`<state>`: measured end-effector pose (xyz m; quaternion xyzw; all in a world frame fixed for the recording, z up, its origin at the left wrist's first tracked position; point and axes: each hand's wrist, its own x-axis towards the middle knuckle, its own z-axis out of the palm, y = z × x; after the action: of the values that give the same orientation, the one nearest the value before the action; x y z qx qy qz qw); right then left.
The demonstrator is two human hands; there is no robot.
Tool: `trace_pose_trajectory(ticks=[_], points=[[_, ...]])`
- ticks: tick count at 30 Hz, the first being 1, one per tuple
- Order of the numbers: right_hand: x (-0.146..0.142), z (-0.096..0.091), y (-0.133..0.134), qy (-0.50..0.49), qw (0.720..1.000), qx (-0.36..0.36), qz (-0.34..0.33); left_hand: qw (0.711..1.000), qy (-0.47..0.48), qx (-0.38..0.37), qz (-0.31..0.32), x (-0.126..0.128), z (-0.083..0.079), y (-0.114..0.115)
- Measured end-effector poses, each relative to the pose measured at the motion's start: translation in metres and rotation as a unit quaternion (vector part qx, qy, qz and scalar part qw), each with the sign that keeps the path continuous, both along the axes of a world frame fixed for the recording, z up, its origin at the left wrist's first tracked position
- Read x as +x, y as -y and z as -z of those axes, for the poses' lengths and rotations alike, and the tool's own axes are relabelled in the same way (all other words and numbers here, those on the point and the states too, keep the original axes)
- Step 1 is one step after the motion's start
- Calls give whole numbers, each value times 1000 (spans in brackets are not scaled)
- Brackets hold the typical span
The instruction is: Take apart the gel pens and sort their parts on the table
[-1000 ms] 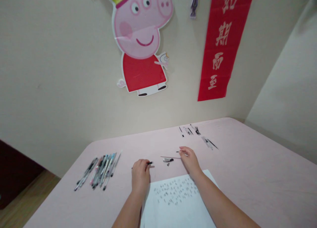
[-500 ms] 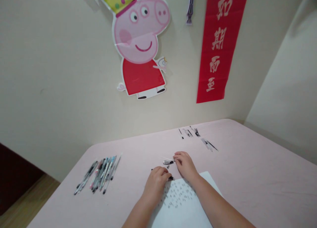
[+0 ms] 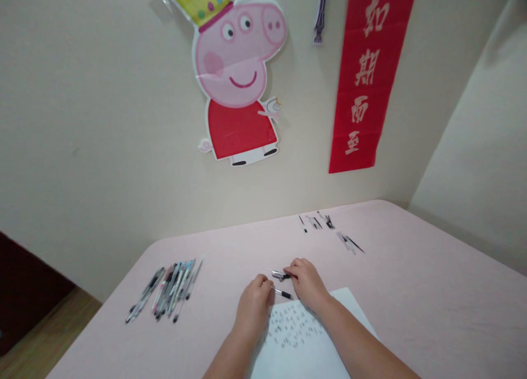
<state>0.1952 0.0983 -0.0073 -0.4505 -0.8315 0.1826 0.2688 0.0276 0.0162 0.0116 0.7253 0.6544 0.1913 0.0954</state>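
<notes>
My left hand (image 3: pixel 253 306) is closed on a black pen barrel (image 3: pixel 282 294) whose dark tip sticks out to the right, just above the top edge of a white sheet of paper (image 3: pixel 307 340) covered with small handwriting. My right hand (image 3: pixel 307 282) is closed in a pinch on a small black and silver pen part (image 3: pixel 279 274) lying on the pink table (image 3: pixel 411 291). The two hands are close together, almost touching.
A row of several pens (image 3: pixel 168 287) lies at the table's left. Loose pen parts (image 3: pixel 316 221) and more thin pieces (image 3: pixel 349 242) lie at the far side near the wall. A cartoon pig cutout (image 3: pixel 239 77) and a red banner (image 3: pixel 366 77) hang on the wall.
My left hand carried the pen barrel from the left over to the paper's top edge. My right hand drew back from the far thin refill to the small part.
</notes>
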Motion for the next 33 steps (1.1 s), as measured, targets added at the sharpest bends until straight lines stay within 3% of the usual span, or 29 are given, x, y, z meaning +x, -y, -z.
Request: trace_pose_trajectory(ticks=[7,13,20,27,33], points=[[-1,-12,9,47,999,-9,-17,999,17,45,15,-3,9,-9],[-3,-23,12,61,998,-5,-17,998,24,59,20,0,-2,1],[-8,-27,14,35,994,-19,-106,983,46,-53,169,21,-14,24],[-11,-24,8,46,978,-39,-198,972,123,-142,142,22,-9,20],[-18,-17,4,36,960,-17,-276,966,147,-156,146,19,-3,17]])
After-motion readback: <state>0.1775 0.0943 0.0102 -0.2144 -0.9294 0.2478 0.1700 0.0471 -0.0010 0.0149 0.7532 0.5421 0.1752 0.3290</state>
